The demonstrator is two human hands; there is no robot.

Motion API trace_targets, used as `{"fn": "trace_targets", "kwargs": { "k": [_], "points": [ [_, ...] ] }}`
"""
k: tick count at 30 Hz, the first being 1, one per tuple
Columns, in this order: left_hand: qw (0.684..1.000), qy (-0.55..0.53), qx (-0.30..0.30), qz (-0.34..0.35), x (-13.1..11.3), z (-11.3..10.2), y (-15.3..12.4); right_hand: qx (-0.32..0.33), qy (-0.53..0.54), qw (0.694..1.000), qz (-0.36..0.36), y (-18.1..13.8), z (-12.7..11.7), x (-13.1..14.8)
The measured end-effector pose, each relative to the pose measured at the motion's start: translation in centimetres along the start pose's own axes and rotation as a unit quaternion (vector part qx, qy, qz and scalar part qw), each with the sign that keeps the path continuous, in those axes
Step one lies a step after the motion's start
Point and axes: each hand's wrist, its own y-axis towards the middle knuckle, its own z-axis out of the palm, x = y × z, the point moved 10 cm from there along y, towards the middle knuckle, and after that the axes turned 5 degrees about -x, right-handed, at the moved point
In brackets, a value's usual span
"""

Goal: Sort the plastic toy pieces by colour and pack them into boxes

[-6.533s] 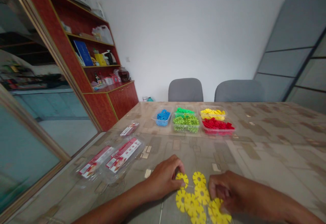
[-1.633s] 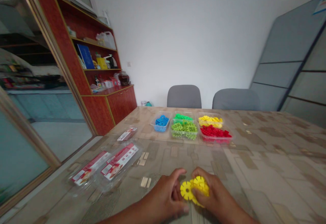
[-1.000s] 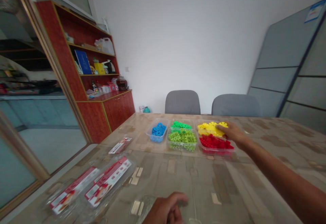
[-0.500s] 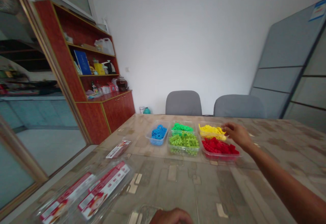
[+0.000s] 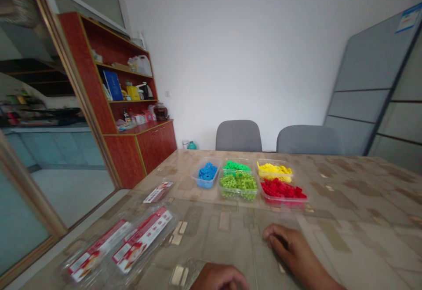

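Note:
My right hand is over the front of the table, its fingers curled in and the thumb against them. Whatever it may hold is hidden. At the bottom edge, my left hand shows only in part, fingers bent and closed, their contents out of sight. Beyond the right hand stands a clear tub of red plastic pieces, with yellow pieces in a tub behind it. To the left are tubs of lime-green pieces, green pieces and blue pieces. A clear plastic thing lies beside the left hand.
Clear plastic packages with red-and-white labels lie at the table's left, a smaller labelled one behind them. Two grey chairs stand across the patterned table. A red-brown cabinet is at back left.
My right hand has come back from the tub of yellow pieces toward me, to the table's front. My left hand stays at the bottom edge. The view has shifted slightly.

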Motion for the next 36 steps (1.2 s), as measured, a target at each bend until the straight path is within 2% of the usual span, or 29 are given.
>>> {"fn": "trace_targets", "kwargs": {
  "k": [12, 15, 18, 20, 22, 24, 26, 29, 32, 36],
  "points": [
    [0.997, 0.028, -0.037, 0.053, -1.8, -0.7, -0.3, 0.006, -0.049, 0.997, -0.061, 0.3, 0.1, 1.3],
    [0.998, 0.018, -0.038, 0.042, -2.3, -0.9, -0.6, 0.007, -0.045, 0.997, -0.069, 0.5, 0.2, 1.3],
    [0.998, -0.037, -0.044, 0.002, -2.2, -1.0, -0.6, 0.013, -0.049, 0.996, -0.078, 0.5, 0.4, 1.3],
    [0.989, -0.133, -0.051, -0.027, -1.9, -1.3, -0.2, 0.017, -0.051, 0.995, -0.081, 0.4, 0.5, 1.3],
    [0.967, -0.231, -0.103, -0.045, -1.6, -3.2, 0.6, 0.02, -0.051, 0.995, -0.081, 0.3, 0.5, 1.4],
    [0.931, -0.294, -0.208, -0.055, -1.0, -6.8, 1.4, 0.02, -0.05, 0.995, -0.083, 0.3, 0.5, 1.6],
    [0.888, -0.332, -0.31, -0.066, -0.3, -10.6, 2.2, 0.018, -0.051, 0.995, -0.082, 0.3, 0.5, 1.7],
    [0.845, -0.349, -0.397, -0.081, 0.5, -14.8, 4.0, 0.016, -0.048, 0.995, -0.081, 0.3, 0.4, 1.8],
    [0.808, -0.357, -0.458, -0.098, 1.4, -17.0, 5.7, 0.014, -0.039, 0.995, -0.086, 0.3, 0.3, 1.8],
    [0.773, -0.363, -0.504, -0.131, 2.8, -17.5, 7.0, 0.007, -0.04, 0.996, -0.083, 0.2, 0.3, 1.6]
  ]
}}
